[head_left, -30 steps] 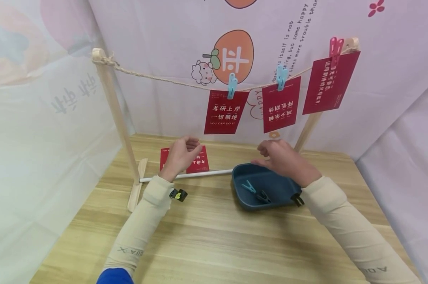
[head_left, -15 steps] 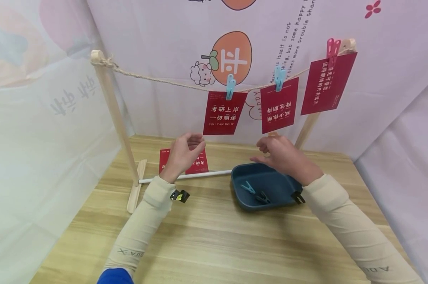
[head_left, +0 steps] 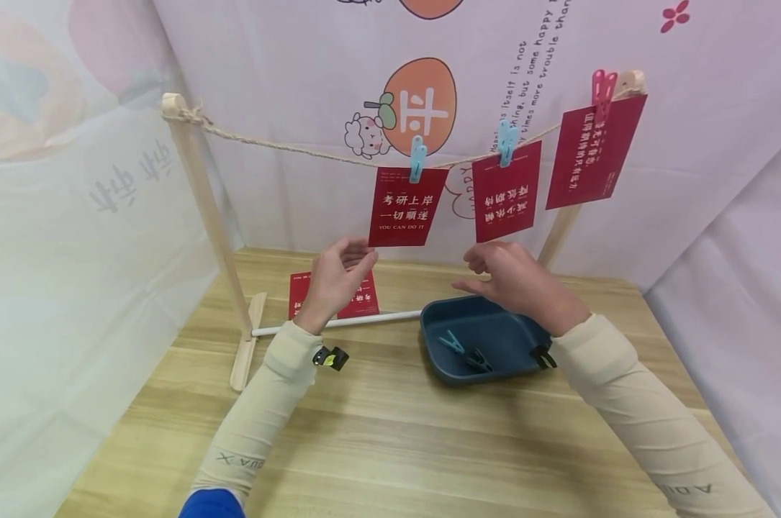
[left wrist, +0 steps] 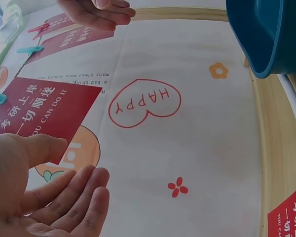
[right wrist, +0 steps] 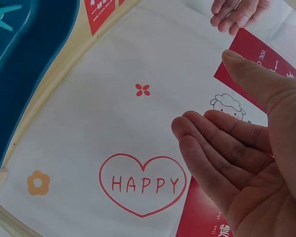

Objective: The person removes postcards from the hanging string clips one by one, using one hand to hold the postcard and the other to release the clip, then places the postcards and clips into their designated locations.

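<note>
The left hand [head_left: 335, 279] is right by the lower left corner of the leftmost hanging card [head_left: 407, 208], fingers loosely bent, thumb apart, holding nothing, and whether they touch, one cannot tell! Over to the right, the right hand [head_left: 518, 279] hangs below the middle card [head_left: 507, 193], fingers relaxed and grasping nothing, while blue pegs [head_left: 417, 160] clip both red cards to the rope [head_left: 286, 147] above the surface [head_left: 390, 446]'s far side.

Card [head_left: 407, 206]: "YOU CAN DO IT"; heart [right wrist: 143, 184]: "HAPPY"; sleeve [head_left: 241, 459]: perhaps "AQUA X".

Soft, bright light leaves faint shadows on the table [head_left: 377, 446], while the wrist views look dimmer and greyer
</note>
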`<control>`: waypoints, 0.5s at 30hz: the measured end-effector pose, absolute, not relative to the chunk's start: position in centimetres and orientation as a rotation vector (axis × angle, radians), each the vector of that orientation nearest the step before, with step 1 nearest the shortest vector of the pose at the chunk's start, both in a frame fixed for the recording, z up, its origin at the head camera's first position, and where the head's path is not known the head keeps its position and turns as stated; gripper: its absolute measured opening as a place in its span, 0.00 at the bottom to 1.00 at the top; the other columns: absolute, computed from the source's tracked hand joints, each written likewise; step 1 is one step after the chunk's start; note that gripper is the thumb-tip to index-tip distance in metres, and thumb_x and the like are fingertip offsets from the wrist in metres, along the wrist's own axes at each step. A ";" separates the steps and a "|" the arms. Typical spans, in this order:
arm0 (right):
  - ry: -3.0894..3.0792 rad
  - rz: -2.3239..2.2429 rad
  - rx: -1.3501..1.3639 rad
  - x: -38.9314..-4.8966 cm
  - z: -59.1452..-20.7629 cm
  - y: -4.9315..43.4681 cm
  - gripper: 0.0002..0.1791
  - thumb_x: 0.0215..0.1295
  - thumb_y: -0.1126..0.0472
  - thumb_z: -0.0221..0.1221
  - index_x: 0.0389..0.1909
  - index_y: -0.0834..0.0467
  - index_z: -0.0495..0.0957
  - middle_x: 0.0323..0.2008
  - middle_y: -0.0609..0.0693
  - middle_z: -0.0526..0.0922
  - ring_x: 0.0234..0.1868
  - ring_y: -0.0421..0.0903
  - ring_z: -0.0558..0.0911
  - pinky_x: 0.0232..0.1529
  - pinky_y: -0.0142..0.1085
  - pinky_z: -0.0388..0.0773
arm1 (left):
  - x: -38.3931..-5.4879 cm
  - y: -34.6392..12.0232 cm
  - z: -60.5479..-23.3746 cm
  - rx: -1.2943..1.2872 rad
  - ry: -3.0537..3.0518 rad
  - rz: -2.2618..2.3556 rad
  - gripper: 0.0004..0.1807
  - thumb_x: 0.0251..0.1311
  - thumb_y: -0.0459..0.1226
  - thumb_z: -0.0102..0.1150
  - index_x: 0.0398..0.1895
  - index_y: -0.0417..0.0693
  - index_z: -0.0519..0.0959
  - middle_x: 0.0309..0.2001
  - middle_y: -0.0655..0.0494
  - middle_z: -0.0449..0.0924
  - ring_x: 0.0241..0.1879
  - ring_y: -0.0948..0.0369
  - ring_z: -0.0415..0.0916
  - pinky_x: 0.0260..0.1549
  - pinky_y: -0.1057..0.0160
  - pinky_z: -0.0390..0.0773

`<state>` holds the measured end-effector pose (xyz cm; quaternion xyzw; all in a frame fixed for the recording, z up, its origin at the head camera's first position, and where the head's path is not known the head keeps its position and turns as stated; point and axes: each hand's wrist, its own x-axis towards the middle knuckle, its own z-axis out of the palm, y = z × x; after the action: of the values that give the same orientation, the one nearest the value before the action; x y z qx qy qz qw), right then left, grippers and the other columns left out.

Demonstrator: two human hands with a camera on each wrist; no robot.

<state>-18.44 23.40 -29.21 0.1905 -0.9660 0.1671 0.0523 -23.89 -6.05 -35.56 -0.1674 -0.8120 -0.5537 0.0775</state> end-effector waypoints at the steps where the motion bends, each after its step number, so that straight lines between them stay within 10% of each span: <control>1: -2.932 0.508 0.584 -18.4 -29.1 23.3 0.26 0.62 0.53 0.76 0.57 0.63 0.84 0.50 0.61 0.90 0.49 0.58 0.90 0.54 0.52 0.89 | -23.9 -6.0 -35.5 -0.496 -2.429 -1.666 0.23 0.73 0.42 0.66 0.64 0.40 0.78 0.59 0.45 0.85 0.60 0.50 0.84 0.64 0.54 0.84; 15: -2.884 0.490 0.635 -18.4 -27.7 22.7 0.26 0.62 0.52 0.76 0.55 0.63 0.85 0.49 0.61 0.90 0.48 0.57 0.90 0.53 0.53 0.90 | -23.8 -5.6 -35.5 -0.528 -2.318 -1.742 0.21 0.75 0.42 0.63 0.63 0.40 0.79 0.61 0.44 0.85 0.61 0.49 0.84 0.65 0.54 0.83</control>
<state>-18.36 22.69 -27.73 0.2115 -0.9608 0.1632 0.0742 -23.80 -5.58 -35.47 -0.1782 -0.7829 -0.5881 0.0970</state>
